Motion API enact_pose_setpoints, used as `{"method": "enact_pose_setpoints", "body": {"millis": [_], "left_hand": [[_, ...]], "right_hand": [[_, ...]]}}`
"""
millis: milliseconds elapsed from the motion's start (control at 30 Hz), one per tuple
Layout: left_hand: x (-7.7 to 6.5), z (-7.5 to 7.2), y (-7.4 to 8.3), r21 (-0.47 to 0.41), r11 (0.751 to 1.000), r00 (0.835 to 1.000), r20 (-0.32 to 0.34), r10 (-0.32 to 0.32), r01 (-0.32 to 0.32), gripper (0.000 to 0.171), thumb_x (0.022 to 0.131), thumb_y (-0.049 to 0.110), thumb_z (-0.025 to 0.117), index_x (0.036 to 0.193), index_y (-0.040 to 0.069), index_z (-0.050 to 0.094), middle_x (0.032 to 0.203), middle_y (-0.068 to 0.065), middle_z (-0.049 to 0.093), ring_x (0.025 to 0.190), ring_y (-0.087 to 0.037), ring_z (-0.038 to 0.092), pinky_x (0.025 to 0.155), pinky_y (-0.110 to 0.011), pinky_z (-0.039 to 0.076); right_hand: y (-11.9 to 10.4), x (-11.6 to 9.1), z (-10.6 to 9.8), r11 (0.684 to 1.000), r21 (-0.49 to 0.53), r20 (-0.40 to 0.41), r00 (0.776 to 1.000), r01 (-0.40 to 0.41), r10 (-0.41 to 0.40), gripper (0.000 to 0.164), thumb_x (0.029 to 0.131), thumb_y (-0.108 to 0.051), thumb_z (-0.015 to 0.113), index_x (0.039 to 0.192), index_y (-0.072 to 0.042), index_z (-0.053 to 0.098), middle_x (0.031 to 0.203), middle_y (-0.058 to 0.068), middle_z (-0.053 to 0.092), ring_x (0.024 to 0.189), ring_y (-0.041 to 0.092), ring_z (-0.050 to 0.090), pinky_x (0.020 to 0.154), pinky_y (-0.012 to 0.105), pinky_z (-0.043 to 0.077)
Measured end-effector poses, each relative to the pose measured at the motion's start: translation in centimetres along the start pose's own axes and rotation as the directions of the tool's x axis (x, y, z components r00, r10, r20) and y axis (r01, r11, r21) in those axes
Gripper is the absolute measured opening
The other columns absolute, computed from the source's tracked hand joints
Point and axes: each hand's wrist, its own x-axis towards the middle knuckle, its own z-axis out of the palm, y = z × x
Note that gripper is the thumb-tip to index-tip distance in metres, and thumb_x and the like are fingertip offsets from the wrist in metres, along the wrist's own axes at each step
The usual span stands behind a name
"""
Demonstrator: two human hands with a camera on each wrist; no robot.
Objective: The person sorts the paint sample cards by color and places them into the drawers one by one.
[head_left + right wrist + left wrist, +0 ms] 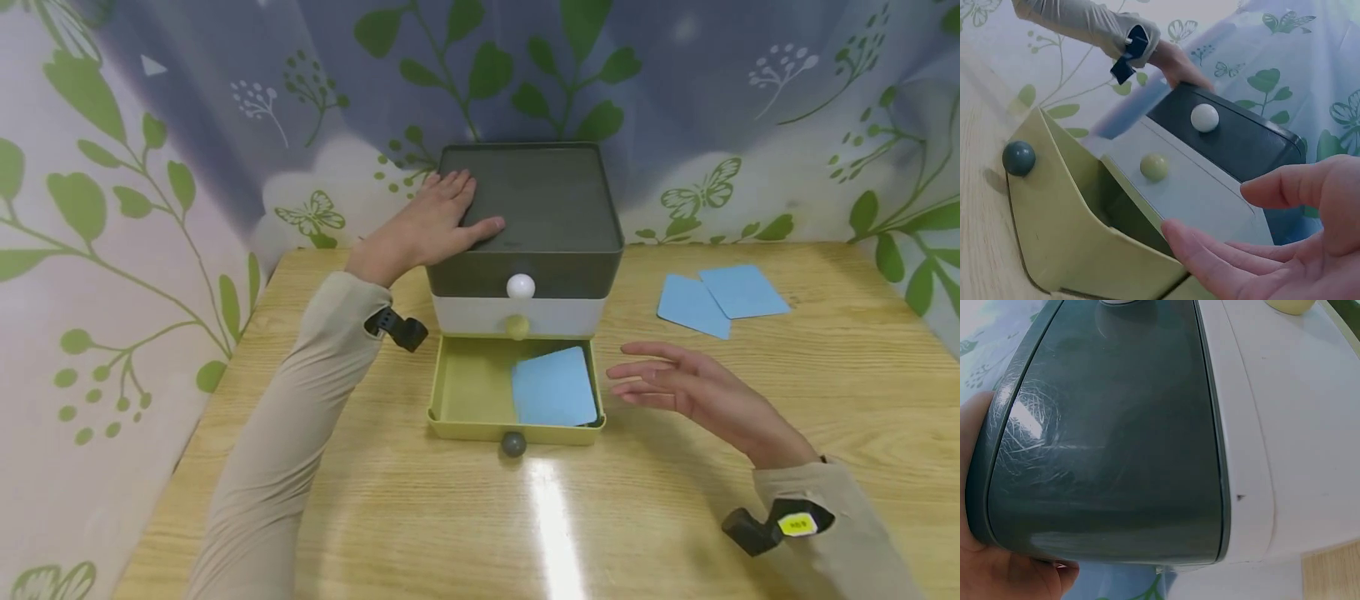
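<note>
A small three-tier drawer box [540, 200] stands on the table, dark green on top, white in the middle, yellow-green below. The bottom drawer [472, 379] is pulled out, and blue cards [555, 387] lie in its right half. My left hand [435, 221] rests flat on the left edge of the box's top. Its thumb and part of its palm show beside the dark tier [1110, 437] in the left wrist view. To the right of the drawer hovers my right hand [690, 387], fingers extended towards it and holding nothing.
Two more blue cards [746, 292] lie overlapping on the wooden table [375, 517], right of the box. A patterned curtain [525, 75] hangs close behind the box and along the left side. Round knobs [1204, 117] stick out from the drawer fronts.
</note>
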Motion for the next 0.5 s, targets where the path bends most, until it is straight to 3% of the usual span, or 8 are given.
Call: {"method": "enact_pose_setpoints", "body": {"millis": [200,267,300,367,433,500], "left_hand": [[0.1,0.1,0.2,0.0,1.0,1.0,-0.002,-0.003,0.003,0.085,0.1,0.06,0.027,0.153,-0.001,0.003,0.16,-0.016,-0.003,0.148,-0.027,-0.005,0.118,-0.039,-0.007],[0.1,0.1,0.2,0.0,1.0,1.0,-0.002,-0.001,0.001,0.085,0.1,0.06,0.027,0.153,-0.001,0.003,0.16,-0.016,-0.003,0.148,-0.027,-0.005,0.118,-0.039,-0.007],[0.1,0.2,0.2,-0.001,1.0,1.0,-0.001,-0.001,0.001,0.085,0.1,0.06,0.027,0.153,-0.001,0.003,0.16,-0.016,-0.003,0.148,-0.027,-0.005,0.118,-0.039,-0.007],[0.1,0.2,0.2,0.002,1.0,1.0,0.003,-0.004,0.004,0.085,0.1,0.06,0.027,0.153,-0.001,0.003,0.16,-0.016,-0.004,0.148,-0.027,-0.005,0.118,-0.039,-0.007],[0.0,0.2,0.1,0.004,1.0,1.0,0.005,-0.003,0.003,0.085,0.1,0.06,0.028,0.153,-0.002,0.003,0.16,-0.016,-0.004,0.148,-0.026,-0.005,0.118,-0.039,-0.007],[0.0,0.1,0.2,0.006,1.0,1.0,0.006,-0.003,0.003,0.085,0.1,0.06,0.028,0.153,-0.002,0.003,0.16,-0.016,-0.004,0.148,-0.026,-0.005,0.118,-0.039,-0.007]], "right_hand": [[-0.3,-1.1,-1.8,0.994,-0.092,-0.145,0.989,-0.056,0.042,0.036,0.104,-0.002,0.037,0.139,-0.006,0.042,0.127,0.011,0.06,0.113,0.023,0.062,0.096,0.031,0.049],[-0.3,-1.6,-2.9,0.971,-0.208,-0.238,0.969,-0.12,0.069,0.035,0.104,-0.007,0.041,0.139,-0.004,0.041,0.127,0.01,0.059,0.11,0.015,0.063,0.093,0.027,0.05],[-0.2,-1.8,-3.5,0.945,-0.285,-0.282,0.956,-0.161,0.077,0.037,0.105,-0.01,0.042,0.14,-0.001,0.038,0.128,0.013,0.056,0.109,0.011,0.063,0.092,0.026,0.05],[-0.2,-1.9,-4.6,0.855,-0.432,-0.384,0.916,-0.287,0.113,0.045,0.105,-0.017,0.044,0.143,0.004,0.034,0.132,0.02,0.051,0.109,0.01,0.061,0.091,0.03,0.051],[-0.2,-1.9,-5.7,0.729,-0.534,-0.48,0.863,-0.429,0.157,0.056,0.104,-0.025,0.046,0.145,0.008,0.028,0.136,0.028,0.043,0.116,0.021,0.057,0.093,0.04,0.049],[-0.4,-1.7,-6.9,0.624,-0.578,-0.536,0.821,-0.526,0.196,0.062,0.104,-0.03,0.045,0.146,0.01,0.024,0.141,0.036,0.033,0.122,0.038,0.049,0.094,0.052,0.045]]}}
